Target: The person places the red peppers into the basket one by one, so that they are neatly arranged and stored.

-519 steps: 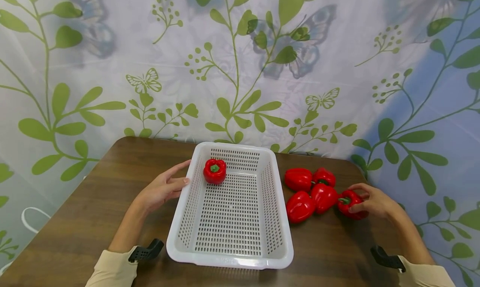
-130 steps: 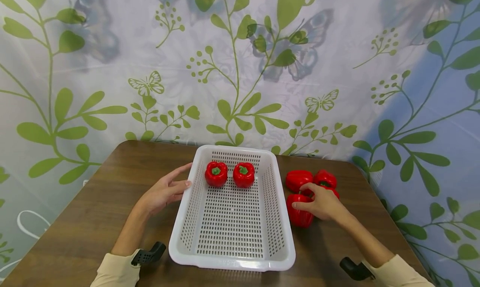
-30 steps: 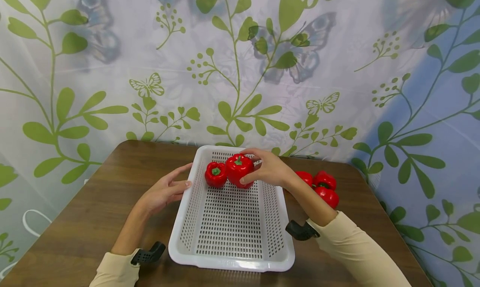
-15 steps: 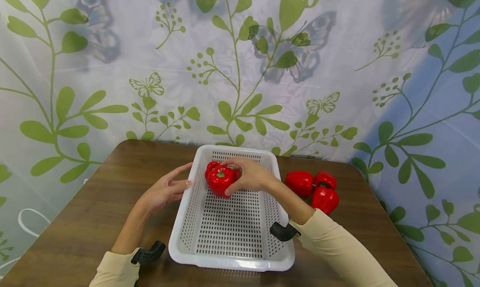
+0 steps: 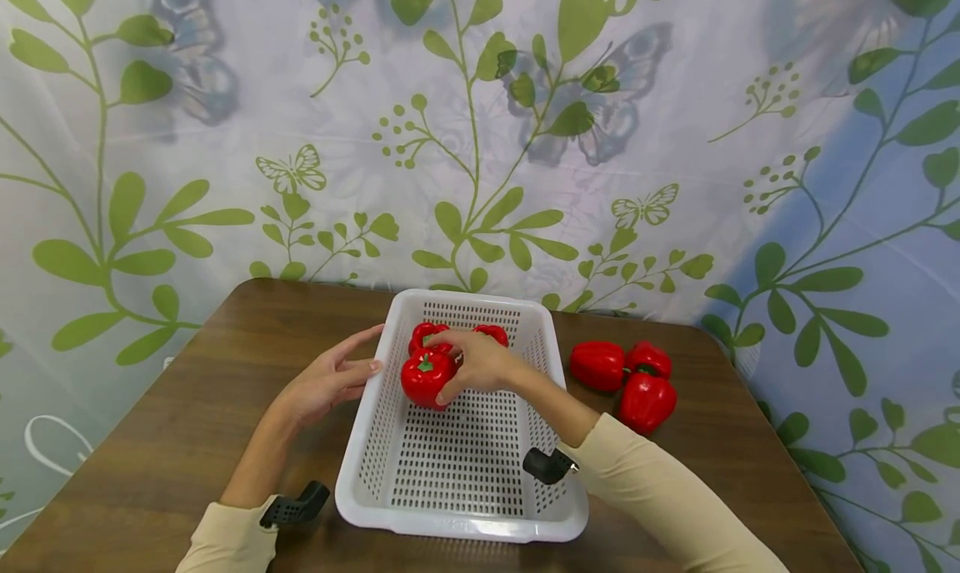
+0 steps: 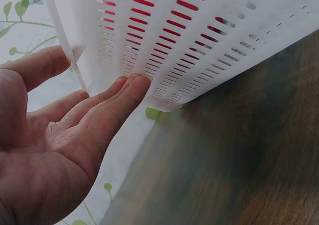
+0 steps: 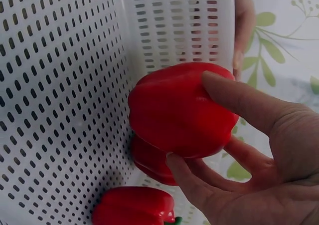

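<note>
My right hand (image 5: 480, 361) grips a red bell pepper (image 5: 425, 380) by its sides, above the left part of a white perforated basket (image 5: 461, 532). In the right wrist view, thumb and fingers hold this pepper (image 7: 182, 112) near the basket wall. Behind it in the basket sit two more red bell peppers, one at the far left corner (image 5: 422, 335) and one (image 5: 493, 333) partly hidden by the hand. My left hand (image 5: 322, 386) touches the basket's left rim; in the left wrist view its fairly straight fingers (image 6: 117, 98) rest against the outer wall.
Right of the basket, three red bell peppers lie close together on the brown wooden table (image 5: 697, 440): one on the left (image 5: 597, 365), one behind (image 5: 649, 358) and one nearer (image 5: 647, 401). A leaf-patterned cloth (image 5: 480, 132) hangs behind the table.
A second bell pepper entered the basket earlier. In the last second the right hand has carried another pepper from the basket's back middle to the left and nearer. The left hand has stayed put.
</note>
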{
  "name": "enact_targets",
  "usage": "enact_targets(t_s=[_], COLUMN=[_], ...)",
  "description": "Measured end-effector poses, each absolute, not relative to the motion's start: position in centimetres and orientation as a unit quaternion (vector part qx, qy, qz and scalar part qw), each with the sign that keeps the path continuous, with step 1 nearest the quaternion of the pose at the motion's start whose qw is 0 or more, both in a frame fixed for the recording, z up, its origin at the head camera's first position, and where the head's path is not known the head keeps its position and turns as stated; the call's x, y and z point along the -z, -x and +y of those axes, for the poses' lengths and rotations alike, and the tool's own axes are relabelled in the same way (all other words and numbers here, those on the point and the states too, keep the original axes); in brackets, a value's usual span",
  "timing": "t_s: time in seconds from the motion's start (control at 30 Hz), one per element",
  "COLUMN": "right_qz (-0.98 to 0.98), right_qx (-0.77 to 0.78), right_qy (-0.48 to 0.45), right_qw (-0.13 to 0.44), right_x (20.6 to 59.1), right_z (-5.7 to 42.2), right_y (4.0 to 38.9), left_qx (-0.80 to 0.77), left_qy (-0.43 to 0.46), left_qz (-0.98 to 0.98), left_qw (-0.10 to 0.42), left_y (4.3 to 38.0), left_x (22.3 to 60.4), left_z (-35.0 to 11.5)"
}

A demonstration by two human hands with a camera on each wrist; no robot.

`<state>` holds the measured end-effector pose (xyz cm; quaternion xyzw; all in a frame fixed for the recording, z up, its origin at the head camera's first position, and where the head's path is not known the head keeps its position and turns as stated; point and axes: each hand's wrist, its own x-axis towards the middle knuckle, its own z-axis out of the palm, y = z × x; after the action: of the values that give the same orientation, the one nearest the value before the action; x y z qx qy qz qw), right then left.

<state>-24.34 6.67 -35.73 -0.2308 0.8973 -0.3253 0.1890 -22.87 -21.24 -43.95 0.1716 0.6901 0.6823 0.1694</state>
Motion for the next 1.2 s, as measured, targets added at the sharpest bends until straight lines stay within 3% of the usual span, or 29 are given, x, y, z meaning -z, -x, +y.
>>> enact_targets(t_s=[1.2], right_qz=[0.893], right_qx=[0.332], right_qy=[0.190], right_qw=[0.238], right_x=[37.3], right_z=[5.6], right_y=[24.5], left_qx=[-0.679], left_qy=[-0.172], left_qz=[0.694], left_qw=[0.165], left_y=[22.8], left_x=[44.4], left_z=[-21.2])
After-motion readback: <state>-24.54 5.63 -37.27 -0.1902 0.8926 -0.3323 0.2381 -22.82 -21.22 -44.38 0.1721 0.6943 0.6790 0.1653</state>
